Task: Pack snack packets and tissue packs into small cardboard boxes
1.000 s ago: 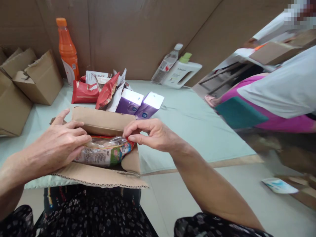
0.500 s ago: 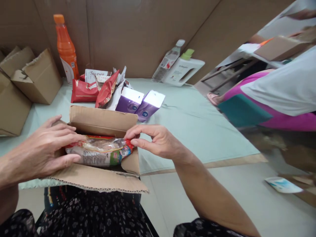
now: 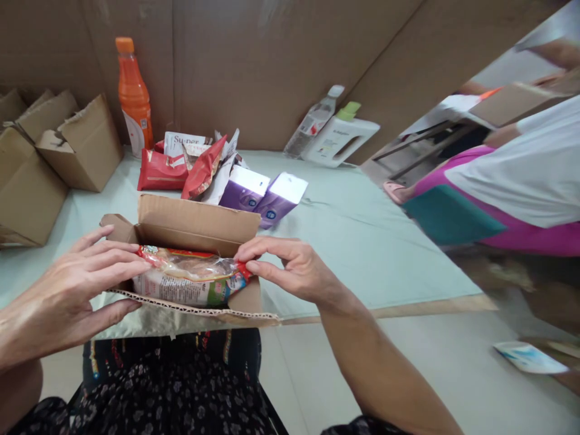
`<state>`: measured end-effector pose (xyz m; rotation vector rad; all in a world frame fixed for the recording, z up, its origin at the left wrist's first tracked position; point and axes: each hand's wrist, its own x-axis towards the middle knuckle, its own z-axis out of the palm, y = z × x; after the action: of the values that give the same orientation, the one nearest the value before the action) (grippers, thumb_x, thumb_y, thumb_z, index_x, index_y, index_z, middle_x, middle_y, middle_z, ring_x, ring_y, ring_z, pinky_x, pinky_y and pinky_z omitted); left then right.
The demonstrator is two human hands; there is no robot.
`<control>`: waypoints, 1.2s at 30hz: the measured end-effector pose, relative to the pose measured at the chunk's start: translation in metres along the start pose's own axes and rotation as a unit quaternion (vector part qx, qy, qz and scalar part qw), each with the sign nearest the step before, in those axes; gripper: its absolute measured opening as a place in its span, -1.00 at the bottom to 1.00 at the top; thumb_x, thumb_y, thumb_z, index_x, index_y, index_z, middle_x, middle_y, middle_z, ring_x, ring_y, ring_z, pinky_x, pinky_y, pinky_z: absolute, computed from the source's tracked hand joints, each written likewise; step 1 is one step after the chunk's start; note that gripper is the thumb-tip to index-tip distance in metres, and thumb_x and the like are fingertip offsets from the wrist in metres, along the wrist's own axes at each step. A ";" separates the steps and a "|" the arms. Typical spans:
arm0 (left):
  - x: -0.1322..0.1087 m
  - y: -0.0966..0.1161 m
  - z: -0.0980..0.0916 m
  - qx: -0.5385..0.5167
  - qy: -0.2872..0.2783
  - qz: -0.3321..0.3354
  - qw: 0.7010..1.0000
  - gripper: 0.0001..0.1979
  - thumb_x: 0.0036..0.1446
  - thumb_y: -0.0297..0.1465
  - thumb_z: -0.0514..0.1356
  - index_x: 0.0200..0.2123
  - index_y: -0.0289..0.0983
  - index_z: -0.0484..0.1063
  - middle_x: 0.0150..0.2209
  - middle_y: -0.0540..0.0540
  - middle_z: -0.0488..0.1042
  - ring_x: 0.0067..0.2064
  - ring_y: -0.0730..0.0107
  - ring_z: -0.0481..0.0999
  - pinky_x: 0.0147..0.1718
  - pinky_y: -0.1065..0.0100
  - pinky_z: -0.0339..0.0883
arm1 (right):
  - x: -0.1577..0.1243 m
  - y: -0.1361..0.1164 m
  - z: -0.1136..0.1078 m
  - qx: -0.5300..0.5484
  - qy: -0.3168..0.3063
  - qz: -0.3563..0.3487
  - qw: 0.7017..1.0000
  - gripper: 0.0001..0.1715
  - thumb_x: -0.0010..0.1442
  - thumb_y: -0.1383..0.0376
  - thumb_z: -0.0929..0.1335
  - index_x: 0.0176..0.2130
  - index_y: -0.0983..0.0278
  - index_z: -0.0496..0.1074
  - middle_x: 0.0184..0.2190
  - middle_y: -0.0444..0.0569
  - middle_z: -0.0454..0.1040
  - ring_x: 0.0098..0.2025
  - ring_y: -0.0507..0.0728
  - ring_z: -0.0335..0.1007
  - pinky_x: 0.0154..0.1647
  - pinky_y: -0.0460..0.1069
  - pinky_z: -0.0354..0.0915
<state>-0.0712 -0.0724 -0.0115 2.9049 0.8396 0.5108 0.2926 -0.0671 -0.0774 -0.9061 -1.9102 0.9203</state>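
An open cardboard box (image 3: 199,215) stands near the table's front edge with flaps raised. Inside lies a long plastic food packet (image 3: 181,285), with red ends, a clear window and printed text; its contents are unclear. My right hand (image 3: 290,266) pinches the packet's red right end between thumb and fingers. Over the left end of the box, my left hand (image 3: 86,284) has its fingers stretched out. Its fingertips touch the packet's left end, while the thumb lies outside against the front flap (image 3: 181,305).
Behind the box are red packets (image 3: 163,170), purple tissue packs (image 3: 281,199) and an orange drink bottle (image 3: 135,99). More cardboard boxes (image 3: 86,148) stand left. A clear bottle (image 3: 315,121) and white jug (image 3: 342,139) lean on the cardboard wall. A person (image 3: 521,169) is at right.
The box's front flap has tilted up from its outward, flatter position, with my left thumb now outside it. My right hand still pinches the packet's end. The view has shifted slightly.
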 end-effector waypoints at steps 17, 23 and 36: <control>-0.001 0.011 0.021 -0.014 0.065 -0.049 0.997 -0.73 0.35 -0.42 0.21 0.09 -0.16 0.48 0.01 -0.09 0.69 0.03 0.18 0.70 0.27 0.03 0.36 | 0.006 0.014 0.009 0.070 0.100 0.072 0.990 -0.74 0.27 0.08 0.51 -0.30 0.22 0.67 -0.25 0.04 0.71 -0.25 0.13 0.63 -0.23 0.01 0.56; 0.002 0.009 0.027 -0.028 0.080 -0.065 0.994 -0.78 0.33 -0.37 0.20 0.02 -0.16 0.51 -0.09 -0.07 0.71 -0.05 0.15 0.70 0.09 0.09 0.50 | 0.021 0.016 0.009 0.081 0.111 0.103 0.985 -0.76 0.24 0.12 0.51 -0.29 0.24 0.67 -0.32 0.00 0.69 -0.43 0.04 0.52 -0.38 -0.04 0.48; 0.004 0.013 0.033 -0.009 0.089 -0.074 0.993 -0.76 0.31 -0.38 0.20 0.02 -0.22 0.51 -0.05 -0.16 0.68 -0.03 0.13 0.68 -0.08 0.18 0.50 | 0.036 0.010 0.008 -0.026 0.049 0.097 0.994 -0.76 0.27 0.16 0.43 -0.28 0.25 0.66 -0.34 -0.03 0.67 -0.38 0.06 0.47 -0.35 -0.04 0.37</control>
<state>-0.0501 -0.0809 -0.0390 2.7833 1.0572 0.7678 0.2727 -0.0346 -0.0762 -1.1628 -1.7915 0.9244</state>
